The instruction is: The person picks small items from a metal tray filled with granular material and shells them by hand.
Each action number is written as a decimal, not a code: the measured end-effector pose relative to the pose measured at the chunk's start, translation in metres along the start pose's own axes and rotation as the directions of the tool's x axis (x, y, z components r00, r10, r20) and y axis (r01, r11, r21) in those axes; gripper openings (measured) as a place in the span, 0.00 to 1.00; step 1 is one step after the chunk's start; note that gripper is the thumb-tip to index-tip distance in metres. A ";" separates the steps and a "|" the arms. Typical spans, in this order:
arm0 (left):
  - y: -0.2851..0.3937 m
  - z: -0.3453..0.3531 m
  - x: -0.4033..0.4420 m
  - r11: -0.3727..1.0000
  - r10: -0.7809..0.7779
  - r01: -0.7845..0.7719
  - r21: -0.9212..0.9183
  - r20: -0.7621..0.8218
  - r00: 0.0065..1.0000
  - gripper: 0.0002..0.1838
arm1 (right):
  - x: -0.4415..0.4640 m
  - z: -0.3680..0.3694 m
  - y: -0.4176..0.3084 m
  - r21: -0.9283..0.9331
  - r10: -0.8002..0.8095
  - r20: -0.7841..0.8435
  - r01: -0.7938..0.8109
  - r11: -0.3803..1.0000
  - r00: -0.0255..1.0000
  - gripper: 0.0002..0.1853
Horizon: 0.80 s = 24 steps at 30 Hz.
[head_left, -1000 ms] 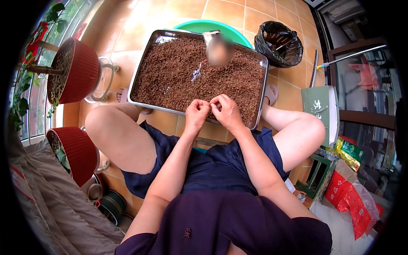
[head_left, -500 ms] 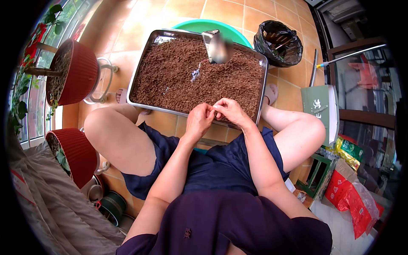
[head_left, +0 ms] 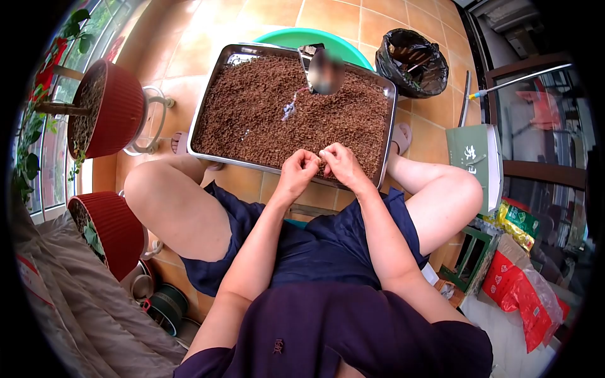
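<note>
Both hands are at the near edge of a metal tray (head_left: 271, 169) filled with coarse brown granules (head_left: 265, 94). My left hand (head_left: 298, 173) has its thumb and fingertips pinched together. Beside it, with a narrow gap, my right hand (head_left: 344, 167) is also closed in a pinch. Whatever lies between the fingertips is too small to make out. On the granules rests a small whitish-purple scrap (head_left: 289, 111). Farther back, a shiny rectangular object (head_left: 307, 63), partly blurred, stands in the tray.
A green basin (head_left: 315, 38) lies behind the tray. To its right stands a bin lined with a black bag (head_left: 413, 63). Red planters (head_left: 116, 110) are on the left. A green book (head_left: 474, 164) and red packaging (head_left: 520, 296) are on the right.
The two hands, whose fingertips met half a second ago, have drawn slightly apart. The tray and the things in it look unchanged.
</note>
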<state>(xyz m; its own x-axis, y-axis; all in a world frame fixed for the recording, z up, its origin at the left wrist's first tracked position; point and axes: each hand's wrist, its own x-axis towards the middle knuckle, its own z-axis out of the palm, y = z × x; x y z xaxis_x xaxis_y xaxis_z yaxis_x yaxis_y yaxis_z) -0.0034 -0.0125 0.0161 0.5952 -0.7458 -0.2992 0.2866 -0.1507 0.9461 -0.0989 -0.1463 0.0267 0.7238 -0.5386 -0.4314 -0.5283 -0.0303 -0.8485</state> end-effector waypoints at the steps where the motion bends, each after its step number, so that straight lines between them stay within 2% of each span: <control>1: 0.002 0.001 0.000 0.994 -0.015 0.015 -0.111 0.006 1.000 0.04 | 0.001 -0.001 0.000 -0.022 -0.022 -0.080 0.020 1.000 0.997 0.11; 3: 0.015 -0.005 -0.002 0.939 -0.125 0.134 -0.316 0.051 0.991 0.02 | 0.005 -0.004 -0.002 -0.073 -0.070 -0.236 0.054 0.996 0.969 0.09; 4: 0.024 -0.008 -0.003 0.891 -0.175 0.194 -0.412 0.083 0.981 0.02 | 0.015 -0.005 0.006 -0.267 -0.235 -0.340 0.146 0.952 0.911 0.06; 7: 0.038 -0.011 -0.006 0.790 -0.133 0.161 -0.592 0.091 0.987 0.02 | 0.029 -0.013 0.005 -0.542 -0.334 -0.351 0.101 0.834 0.875 0.05; 8: 0.042 -0.012 -0.008 0.771 -0.113 0.147 -0.619 0.094 0.989 0.02 | 0.037 -0.012 0.000 -0.501 -0.307 -0.353 0.098 0.860 0.884 0.04; 11: 0.041 -0.019 -0.009 0.713 -0.001 0.087 -0.696 0.123 0.992 0.03 | 0.064 -0.001 -0.013 -0.534 -0.470 -0.339 0.245 0.809 0.815 0.05; 16: 0.053 -0.029 -0.012 0.665 0.042 0.068 -0.744 0.128 0.991 0.03 | 0.102 0.016 -0.022 -0.696 -0.479 -0.229 0.202 0.689 0.847 0.05; 20: 0.054 -0.038 -0.011 0.651 0.081 0.014 -0.759 0.088 0.993 0.04 | 0.099 0.013 -0.015 -0.689 -0.416 -0.266 0.130 0.713 0.870 0.04; 24: 0.056 -0.037 -0.008 0.584 0.110 -0.016 -0.811 0.060 0.992 0.09 | 0.084 -0.001 0.001 -0.528 -0.265 -0.330 0.055 0.847 0.906 0.06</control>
<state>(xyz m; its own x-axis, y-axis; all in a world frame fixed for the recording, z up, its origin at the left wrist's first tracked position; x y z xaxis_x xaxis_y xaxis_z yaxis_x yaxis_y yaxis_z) 0.0355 0.0090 0.0668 0.5772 -0.7952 -0.1855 0.7671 0.4501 0.4571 -0.0389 -0.1924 -0.0101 0.6492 -0.7578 -0.0653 -0.6422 -0.5001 -0.5809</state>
